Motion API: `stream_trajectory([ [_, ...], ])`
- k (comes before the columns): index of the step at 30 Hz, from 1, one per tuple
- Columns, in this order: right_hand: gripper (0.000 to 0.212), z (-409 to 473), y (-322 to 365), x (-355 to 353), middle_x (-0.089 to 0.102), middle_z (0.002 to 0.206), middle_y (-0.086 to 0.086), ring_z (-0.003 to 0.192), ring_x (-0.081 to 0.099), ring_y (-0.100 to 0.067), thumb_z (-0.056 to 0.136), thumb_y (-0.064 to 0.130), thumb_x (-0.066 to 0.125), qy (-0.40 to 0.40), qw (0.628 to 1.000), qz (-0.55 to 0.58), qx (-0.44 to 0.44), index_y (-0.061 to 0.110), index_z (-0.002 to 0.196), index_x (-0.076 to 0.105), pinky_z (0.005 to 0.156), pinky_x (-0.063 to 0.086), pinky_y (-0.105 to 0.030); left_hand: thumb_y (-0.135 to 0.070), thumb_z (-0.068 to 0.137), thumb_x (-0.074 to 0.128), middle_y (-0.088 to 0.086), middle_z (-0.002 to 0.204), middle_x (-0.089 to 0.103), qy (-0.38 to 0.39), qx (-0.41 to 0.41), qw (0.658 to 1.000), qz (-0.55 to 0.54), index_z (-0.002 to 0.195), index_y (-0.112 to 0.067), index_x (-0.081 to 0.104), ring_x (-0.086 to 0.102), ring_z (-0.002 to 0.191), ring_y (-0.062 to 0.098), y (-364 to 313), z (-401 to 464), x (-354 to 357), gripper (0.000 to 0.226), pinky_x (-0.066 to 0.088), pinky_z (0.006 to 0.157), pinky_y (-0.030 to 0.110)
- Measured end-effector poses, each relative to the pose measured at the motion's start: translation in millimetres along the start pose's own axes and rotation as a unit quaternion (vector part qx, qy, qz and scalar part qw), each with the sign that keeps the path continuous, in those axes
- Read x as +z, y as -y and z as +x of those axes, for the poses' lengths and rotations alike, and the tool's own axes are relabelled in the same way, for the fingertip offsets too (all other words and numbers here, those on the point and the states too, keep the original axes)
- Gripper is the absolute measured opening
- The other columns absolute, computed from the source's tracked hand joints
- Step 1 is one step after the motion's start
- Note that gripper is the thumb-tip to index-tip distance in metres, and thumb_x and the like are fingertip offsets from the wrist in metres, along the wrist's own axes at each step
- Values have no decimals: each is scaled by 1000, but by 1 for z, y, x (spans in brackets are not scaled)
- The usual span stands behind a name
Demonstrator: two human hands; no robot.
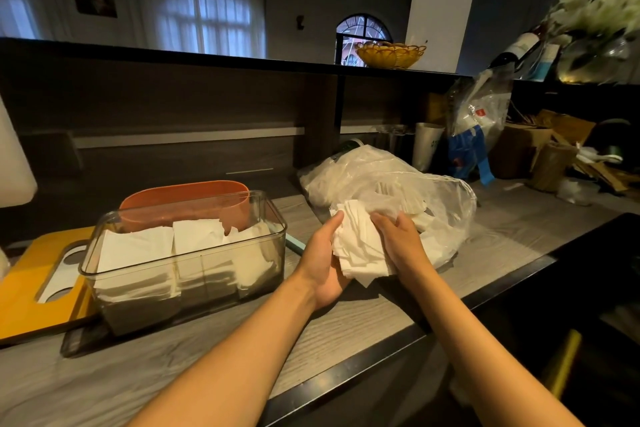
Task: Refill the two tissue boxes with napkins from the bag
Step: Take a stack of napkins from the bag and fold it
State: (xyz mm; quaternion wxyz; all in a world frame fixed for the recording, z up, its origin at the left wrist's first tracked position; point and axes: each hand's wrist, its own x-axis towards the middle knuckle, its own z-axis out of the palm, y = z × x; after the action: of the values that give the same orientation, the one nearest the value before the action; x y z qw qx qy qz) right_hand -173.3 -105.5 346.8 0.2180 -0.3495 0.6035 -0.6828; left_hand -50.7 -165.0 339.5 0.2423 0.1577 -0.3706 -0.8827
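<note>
A loose stack of white napkins (358,248) is held between 2 hands just right of the frame's centre, at the mouth of the clear plastic bag (408,184). The left hand (323,262) is cupped beneath and beside the stack, with its thumb laid along the stack's left edge. The right hand (398,236) is curled over the stack's upper right part, gripping it. The bag lies on the grey wood-grain counter (346,333), just behind the hands, with more napkins seen through its plastic. At centre left, a clear tissue box (183,253) is stood on the counter, with napkins stacked upright inside it in several rows. An orange tissue box (187,198) is set directly behind it, touching or nearly so; its contents cannot be seen. A yellow lid (31,284) lies at the left edge.
</note>
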Motion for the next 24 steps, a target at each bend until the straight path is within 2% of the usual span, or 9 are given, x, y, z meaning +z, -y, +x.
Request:
stream_trajectory([
  [4,5,1,-1,-6,72,87,-4,77,70,-16,93,14,63,-41,999,-2,-28,16,93,68,64,55,-25,-18,103,49,14,114,72,-51,35,998,19,131,-16,57,70,103,32,4,5,0,30,57,85,48],
  [7,9,2,-1,-5,74,88,-7,79,72,-18,92,16,64,-21,999,31,13,9,96,68,66,57,-28,-7,97,59,12,109,73,-91,93,990,49,125,-19,59,72,95,30,5,8,-2,31,59,78,49],
  [10,15,1,-3,-2,74,98,-12,87,72,-24,92,16,65,21,999,12,37,8,104,67,75,58,-35,-13,96,61,13,113,72,-100,111,988,30,126,-20,58,71,99,32,4,8,-1,31,59,83,51],
  [13,18,1,-2,-4,72,94,-9,81,69,-21,91,15,65,-17,1000,10,15,6,107,66,67,55,-31,-26,103,48,13,118,71,-86,93,992,-15,133,-20,55,70,103,32,2,6,0,31,60,77,46],
  [16,26,3,0,-7,68,100,-14,85,65,-30,92,13,63,-57,993,100,18,2,116,60,65,55,-38,-18,104,47,12,118,70,-111,116,987,-9,132,-19,56,70,100,30,3,8,-1,29,60,67,43],
  [18,23,1,5,-10,68,99,-14,83,67,-29,93,14,62,-77,979,187,25,4,114,60,62,57,-37,-15,103,50,12,118,70,-118,127,985,-2,133,-19,55,69,100,29,3,9,-2,31,60,73,45],
  [20,15,-1,11,-12,71,93,-9,78,69,-20,95,14,59,-67,960,269,28,6,108,60,63,60,-31,-22,104,47,12,119,69,-108,111,988,-8,134,-21,55,67,105,30,1,7,-2,31,58,82,47],
  [22,18,-3,14,-9,72,92,-7,77,70,-18,95,19,59,-51,967,246,37,7,108,58,63,60,-31,-33,105,40,12,121,70,-82,83,993,-18,134,-20,56,66,108,31,-1,4,0,35,57,87,46],
  [24,23,-4,12,-2,67,102,-9,82,68,-20,94,24,61,-31,988,147,43,9,111,55,65,58,-34,-36,106,36,12,119,71,-64,69,996,-11,132,-19,58,66,109,31,0,4,2,37,56,88,47],
])
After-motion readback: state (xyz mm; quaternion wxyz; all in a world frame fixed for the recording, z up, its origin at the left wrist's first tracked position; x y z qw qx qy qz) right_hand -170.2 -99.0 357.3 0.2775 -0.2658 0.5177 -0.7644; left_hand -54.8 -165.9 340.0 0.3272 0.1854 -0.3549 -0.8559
